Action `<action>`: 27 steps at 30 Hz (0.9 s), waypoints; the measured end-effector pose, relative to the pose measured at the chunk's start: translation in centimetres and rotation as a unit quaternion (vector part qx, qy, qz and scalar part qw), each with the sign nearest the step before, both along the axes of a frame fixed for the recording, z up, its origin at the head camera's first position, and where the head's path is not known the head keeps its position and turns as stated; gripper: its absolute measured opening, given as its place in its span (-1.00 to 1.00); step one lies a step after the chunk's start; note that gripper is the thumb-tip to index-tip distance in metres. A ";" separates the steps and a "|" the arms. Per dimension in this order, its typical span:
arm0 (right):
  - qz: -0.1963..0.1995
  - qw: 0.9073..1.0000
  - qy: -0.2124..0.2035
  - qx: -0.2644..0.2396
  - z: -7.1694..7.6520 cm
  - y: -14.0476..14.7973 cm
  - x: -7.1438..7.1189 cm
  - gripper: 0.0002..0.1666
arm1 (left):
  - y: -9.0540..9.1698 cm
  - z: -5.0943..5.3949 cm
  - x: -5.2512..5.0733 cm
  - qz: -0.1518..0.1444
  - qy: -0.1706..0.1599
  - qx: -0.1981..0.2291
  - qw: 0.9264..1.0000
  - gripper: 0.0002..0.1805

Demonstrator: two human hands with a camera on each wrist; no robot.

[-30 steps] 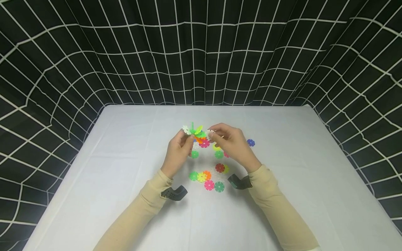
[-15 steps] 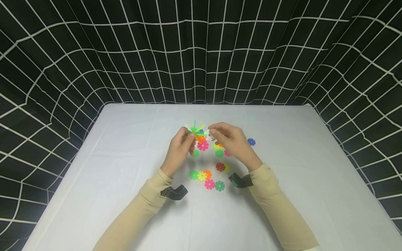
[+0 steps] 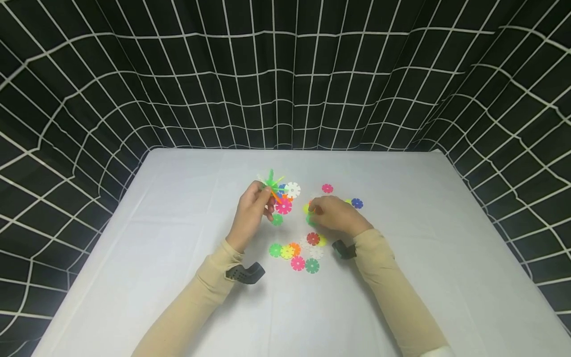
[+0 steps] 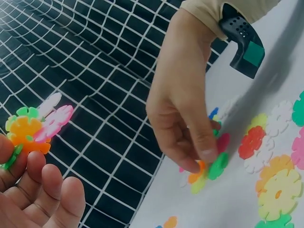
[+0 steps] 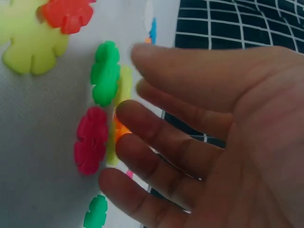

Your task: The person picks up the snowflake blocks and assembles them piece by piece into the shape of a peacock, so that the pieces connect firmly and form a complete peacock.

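Observation:
My left hand [image 3: 247, 213] pinches a cluster of notched plastic discs [image 3: 271, 179], fitted into each other at angles. In the left wrist view an orange disc [image 4: 24, 132] and a pink disc [image 4: 56, 122] show in this cluster. A white disc [image 3: 292, 190] stands at its right side in the head view. Low over loose discs, my right hand [image 3: 336, 214] has its thumb and fingers apart, with nothing between them. Beside its fingertips in the right wrist view lie a green disc [image 5: 105, 73], a dark pink disc [image 5: 91, 141] and a yellow disc [image 5: 125, 83].
Nearer on the white table [image 3: 178, 198] lie several more discs, among them a red disc [image 3: 313, 238], a pink disc [image 3: 298, 263] and a dark green disc [image 3: 312, 266]. Farther right is a blue disc [image 3: 357, 203]. A gridded black curtain [image 3: 285, 74] surrounds the table.
The right hand has let go of the white disc, which stays at the cluster. It has moved down and right to the loose discs. My left hand has turned the cluster slightly.

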State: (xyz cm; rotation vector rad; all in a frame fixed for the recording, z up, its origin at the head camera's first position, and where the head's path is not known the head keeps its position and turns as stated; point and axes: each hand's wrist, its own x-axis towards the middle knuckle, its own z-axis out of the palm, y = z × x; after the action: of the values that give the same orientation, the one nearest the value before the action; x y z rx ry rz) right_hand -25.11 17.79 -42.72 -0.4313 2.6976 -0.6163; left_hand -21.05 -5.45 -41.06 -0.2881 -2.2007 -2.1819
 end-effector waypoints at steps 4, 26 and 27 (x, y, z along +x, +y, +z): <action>-0.002 1.000 -0.008 0.029 -0.1 -0.1 0.2 -0.52 | 0.0 0.0 0.0 -0.001 0.000 -0.007 1.000 -0.85; -0.015 0.996 -0.004 0.082 0.0 -0.8 0.8 -0.66 | 0.0 0.2 0.1 0.003 -0.012 -0.010 1.000 -0.81; -0.015 0.997 -0.006 0.076 0.0 -0.9 0.7 -0.69 | 0.0 0.2 0.1 0.003 -0.012 -0.009 1.000 -0.80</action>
State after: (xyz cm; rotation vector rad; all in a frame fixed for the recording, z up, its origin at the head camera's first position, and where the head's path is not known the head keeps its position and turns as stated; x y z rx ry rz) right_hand -24.37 16.90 -42.76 -0.3460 2.7205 -0.4151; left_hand -20.95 -5.44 -40.84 -0.2571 -2.2315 -2.1756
